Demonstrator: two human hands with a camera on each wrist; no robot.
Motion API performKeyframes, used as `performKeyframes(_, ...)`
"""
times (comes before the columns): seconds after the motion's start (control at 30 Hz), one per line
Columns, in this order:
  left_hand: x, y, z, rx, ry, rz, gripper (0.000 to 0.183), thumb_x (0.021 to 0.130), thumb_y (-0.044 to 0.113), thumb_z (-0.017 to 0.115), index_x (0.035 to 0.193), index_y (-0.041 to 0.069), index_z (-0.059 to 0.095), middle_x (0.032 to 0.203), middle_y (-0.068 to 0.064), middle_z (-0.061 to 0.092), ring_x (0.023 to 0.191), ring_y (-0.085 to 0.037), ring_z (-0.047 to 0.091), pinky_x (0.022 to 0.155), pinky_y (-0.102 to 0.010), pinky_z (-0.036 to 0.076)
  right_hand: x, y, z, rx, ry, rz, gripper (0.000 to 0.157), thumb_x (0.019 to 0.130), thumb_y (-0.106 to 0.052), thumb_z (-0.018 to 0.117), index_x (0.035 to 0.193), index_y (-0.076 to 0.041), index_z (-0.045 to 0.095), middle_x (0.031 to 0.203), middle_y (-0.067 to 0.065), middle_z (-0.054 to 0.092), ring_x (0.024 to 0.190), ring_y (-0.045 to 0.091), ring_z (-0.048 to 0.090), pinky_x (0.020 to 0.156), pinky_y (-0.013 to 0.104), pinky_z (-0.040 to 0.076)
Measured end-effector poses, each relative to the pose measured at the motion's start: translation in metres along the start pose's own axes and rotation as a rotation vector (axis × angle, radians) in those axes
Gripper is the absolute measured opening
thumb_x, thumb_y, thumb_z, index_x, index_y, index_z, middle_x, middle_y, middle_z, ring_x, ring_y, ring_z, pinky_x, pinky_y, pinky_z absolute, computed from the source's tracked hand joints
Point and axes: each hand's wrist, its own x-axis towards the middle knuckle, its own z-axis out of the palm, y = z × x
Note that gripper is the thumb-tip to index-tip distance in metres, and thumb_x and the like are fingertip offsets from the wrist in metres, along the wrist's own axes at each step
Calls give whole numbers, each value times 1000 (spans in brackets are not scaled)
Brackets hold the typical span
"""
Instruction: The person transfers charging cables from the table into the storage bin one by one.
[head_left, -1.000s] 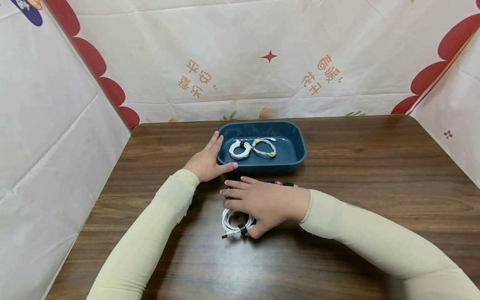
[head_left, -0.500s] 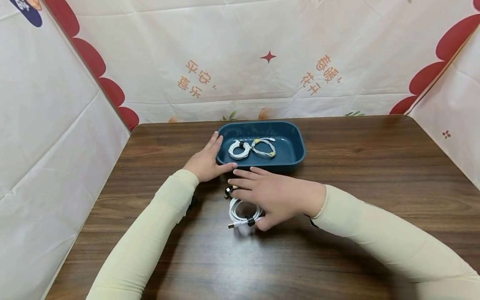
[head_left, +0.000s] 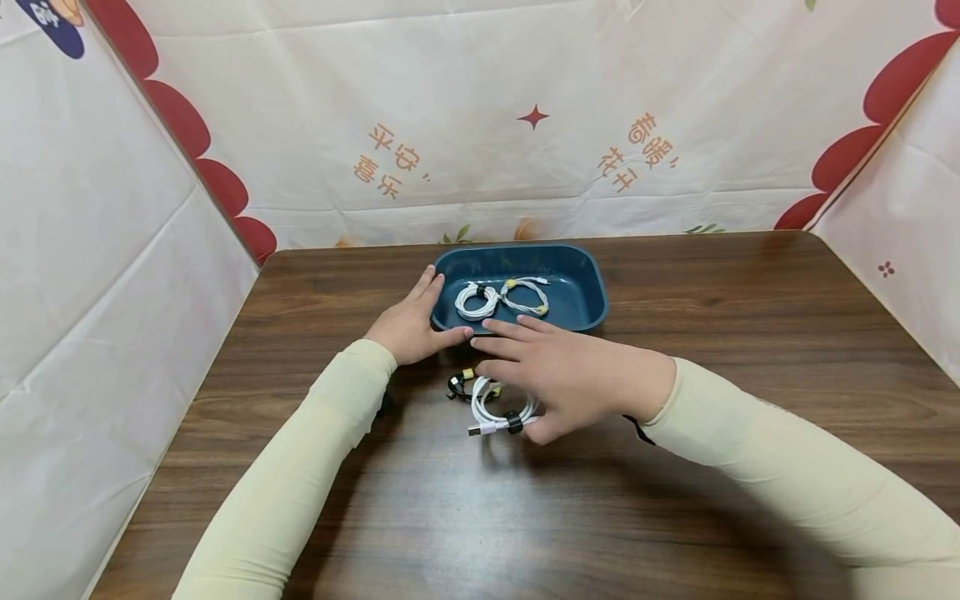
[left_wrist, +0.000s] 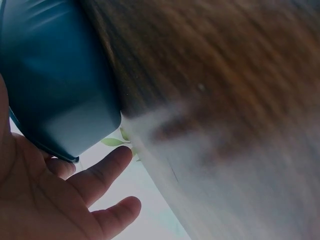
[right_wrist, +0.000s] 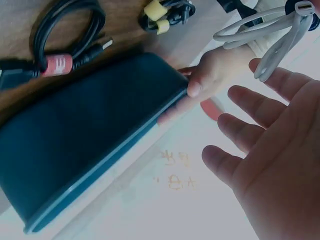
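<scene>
My right hand (head_left: 573, 375) pinches a coiled white USB cable (head_left: 483, 408) with a black strap, using thumb and index finger. The other fingers are extended. In the right wrist view the coil (right_wrist: 272, 52) hangs above the table. My left hand (head_left: 411, 329) rests against the left end of a dark blue bin (head_left: 579, 310), thumb on its front rim and fingers fairly straight along the side. Two coiled cables lie inside the bin: a white one with a black tie (head_left: 461, 302) and a pale one with yellow ties (head_left: 544, 307).
On the brown wooden table (head_left: 712, 333) lies a small black cable with yellow ties (head_left: 457, 386). A black cable with a red band (right_wrist: 57, 65) lies near the bin's front, hidden in the head view by my right hand. White printed cloth (head_left: 450, 75) hangs behind.
The right hand has lifted the white USB cable and moved it rightward and toward the bin, uncovering the yellow-tied black cable. The left hand has stayed on the bin.
</scene>
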Motion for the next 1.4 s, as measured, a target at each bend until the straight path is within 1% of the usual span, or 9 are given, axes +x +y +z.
performKeyframes(0.1,0,-1,1,0,0,-3,106,86,75,52,161,14,9,167,-2,-4,142,-31,36,109,-47,38,-2,2,-5,7,-7,19,78,79,-40,71,148,-13,47,161,7,28,150,30,13,117,55,18)
performKeyframes(0.3,-1,-1,1,-10,-3,-5,107,85,77,52,161,15,9,167,-1,-5,142,-31,35,109,-48,38,-6,7,-13,15,-18,56,77,80,-39,71,148,-12,47,160,6,31,151,30,12,117,53,16)
performKeyframes(0.7,0,0,2,-14,-2,1,107,86,76,53,161,13,9,166,-1,-5,144,-31,33,110,-47,36,-12,20,-22,-21,-11,102,78,81,-43,72,149,-14,46,162,5,25,151,28,10,117,54,18)
performKeyframes(0.87,0,0,2,-12,2,-2,107,86,77,52,161,14,8,166,-1,-5,143,-30,34,109,-46,37,-14,26,-27,-24,-19,123,78,84,-44,71,150,-12,44,162,7,25,151,29,9,116,57,17)
performKeyframes(0.93,0,0,2,-12,0,-3,108,86,77,52,161,14,8,166,-1,-5,143,-30,34,109,-46,38,-14,29,-30,-30,-15,130,79,84,-45,72,150,-11,45,161,9,27,151,31,11,116,58,17)
performKeyframes(1.17,0,0,2,-9,-3,-8,108,85,76,53,161,14,8,166,0,-6,143,-30,34,109,-47,37,-17,40,-37,-76,-26,187,79,83,-45,73,149,-11,45,160,11,29,151,33,11,117,55,16)
performKeyframes(1.4,0,0,1,-13,-7,-9,107,86,75,54,161,14,8,166,0,-6,143,-30,33,109,-48,37,-16,52,-39,-78,-12,203,81,83,-47,73,149,-7,45,159,14,30,150,35,13,116,57,17)
